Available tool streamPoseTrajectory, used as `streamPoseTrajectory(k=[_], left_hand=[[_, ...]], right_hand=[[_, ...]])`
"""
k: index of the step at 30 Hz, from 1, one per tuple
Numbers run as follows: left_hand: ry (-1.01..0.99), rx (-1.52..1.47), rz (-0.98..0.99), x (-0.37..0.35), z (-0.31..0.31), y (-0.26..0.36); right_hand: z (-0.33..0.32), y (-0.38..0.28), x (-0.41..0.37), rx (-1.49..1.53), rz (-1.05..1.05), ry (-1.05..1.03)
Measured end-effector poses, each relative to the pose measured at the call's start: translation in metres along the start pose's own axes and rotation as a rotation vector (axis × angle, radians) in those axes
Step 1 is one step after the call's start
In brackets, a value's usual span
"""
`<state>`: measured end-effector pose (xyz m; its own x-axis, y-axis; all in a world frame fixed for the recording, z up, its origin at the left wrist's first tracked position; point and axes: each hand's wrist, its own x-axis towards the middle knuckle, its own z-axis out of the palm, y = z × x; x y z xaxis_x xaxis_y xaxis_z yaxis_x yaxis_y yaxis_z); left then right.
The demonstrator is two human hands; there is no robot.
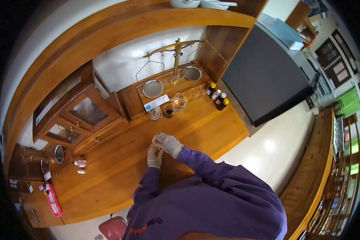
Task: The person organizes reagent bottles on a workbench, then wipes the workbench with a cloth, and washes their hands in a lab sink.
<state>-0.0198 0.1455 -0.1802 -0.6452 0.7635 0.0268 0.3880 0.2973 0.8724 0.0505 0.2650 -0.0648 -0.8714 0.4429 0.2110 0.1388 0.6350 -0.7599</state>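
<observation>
My left hand (154, 156) and my right hand (169, 144), both in white gloves, meet above the wooden table (120, 168). Their fingers are closed together at the tips; whatever lies between them is too small or hidden to make out. Beyond my hands, a small clear jar with dark contents (169, 111) stands between a clear round dish (155, 113) and a clear glass container (179, 103). A white and blue label card (157, 103) lies behind them, at the foot of a brass balance scale (176, 60) with two round pans.
Several small dark bottles with yellow or white caps (222, 105) stand at the table's right. A glass-fronted wooden cabinet (84, 116) is on the left. Further left are a small pink-and-white bottle (80, 163) and a pink tray (53, 200). A dark grey fridge-like cabinet (264, 76) rises at right.
</observation>
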Motion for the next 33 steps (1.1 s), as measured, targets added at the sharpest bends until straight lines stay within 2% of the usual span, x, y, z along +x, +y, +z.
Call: streamPoseTrajectory(k=[3, 9, 12, 15, 16, 19, 20, 23, 25, 26, 29, 33], left_hand=[[0.156, 0.116, 0.215, -0.001, -0.007, 0.008], [0.230, 0.099, -0.032, -0.027, -0.036, 0.004], [0.303, 0.117, -0.134, -0.051, -0.051, 0.001], [0.422, 0.066, -0.130, -0.075, -0.055, -0.023], [0.434, 0.074, -0.149, -0.081, -0.057, -0.030], [0.464, 0.105, -0.208, -0.096, -0.063, -0.032], [0.472, 0.121, -0.222, -0.097, -0.066, -0.024], [0.460, 0.175, -0.249, -0.096, -0.070, -0.014], [0.461, 0.187, -0.235, -0.098, -0.070, -0.016], [0.471, 0.181, -0.216, -0.098, -0.069, -0.021], [0.484, 0.132, -0.199, -0.097, -0.069, -0.026], [0.496, 0.183, -0.127, -0.100, -0.079, -0.021]], right_hand=[[-0.005, 0.014, 0.018, -0.098, -0.083, -0.035], [0.001, 0.035, 0.077, -0.025, -0.063, -0.161], [0.035, 0.078, 0.109, 0.119, -0.005, -0.142], [0.050, 0.097, 0.135, 0.357, 0.166, -0.181], [0.055, 0.105, 0.143, 0.296, 0.155, -0.225], [0.071, 0.131, 0.149, 0.863, 0.203, -0.179], [0.072, 0.140, 0.150, 0.824, 0.136, -0.148], [0.064, 0.129, 0.157, 0.518, 0.199, -0.219], [0.023, 0.075, 0.156, -0.161, 0.107, -0.297], [0.017, 0.062, 0.155, -0.214, 0.173, -0.303], [0.015, 0.060, 0.151, -0.421, 0.018, -0.184], [0.006, 0.042, 0.148, -0.433, 0.021, -0.165]])
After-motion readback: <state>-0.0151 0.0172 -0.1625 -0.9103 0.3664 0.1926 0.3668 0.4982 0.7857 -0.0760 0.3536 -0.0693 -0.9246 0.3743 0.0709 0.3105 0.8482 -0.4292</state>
